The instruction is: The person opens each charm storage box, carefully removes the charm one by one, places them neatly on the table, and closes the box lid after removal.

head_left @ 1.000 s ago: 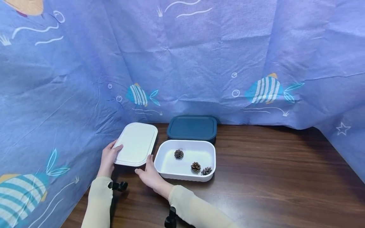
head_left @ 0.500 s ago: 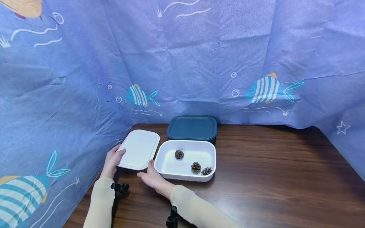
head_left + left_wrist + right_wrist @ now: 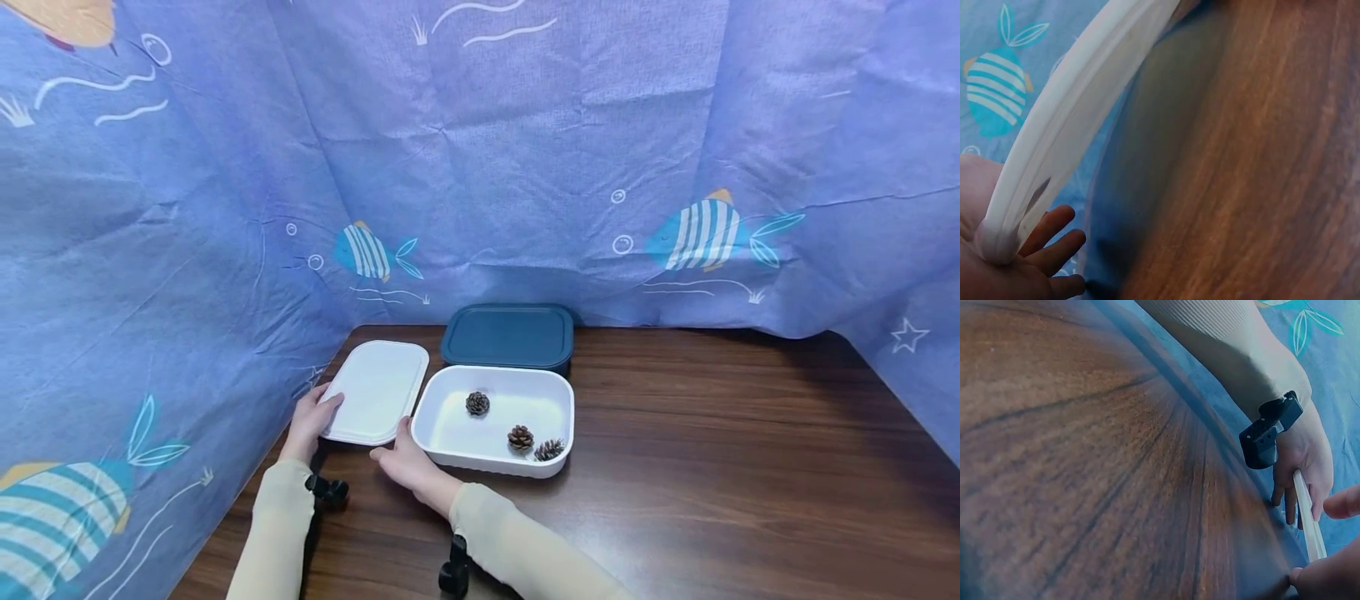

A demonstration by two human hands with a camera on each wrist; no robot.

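In the head view, my left hand point(image 3: 310, 421) grips a white rectangular lid point(image 3: 377, 392) by its left edge, thumb on top. The left wrist view shows the fingers point(image 3: 1060, 255) spread beneath the lid, which is tilted. At the lid's near right corner is my right hand point(image 3: 411, 462), fingers extended and thumb apart; whether it bears any of the lid's weight is unclear. To its right stands a white open box point(image 3: 442, 429) with three pine cones point(image 3: 477, 403) inside. The right wrist view shows the lid point(image 3: 1309, 515) edge-on between both hands.
A dark blue lidded box point(image 3: 507, 335) stands behind the white box, near the back curtain point(image 3: 510, 167). The brown wooden table point(image 3: 720, 450) extends to the right. A blue curtain point(image 3: 187, 275) with fish prints borders the left side. Each wrist wears a black camera point(image 3: 327, 490).
The lid has come down and shifted right, towards the white box, with my left hand on it. My right hand has moved slightly right and down beside it. The boxes stay put.
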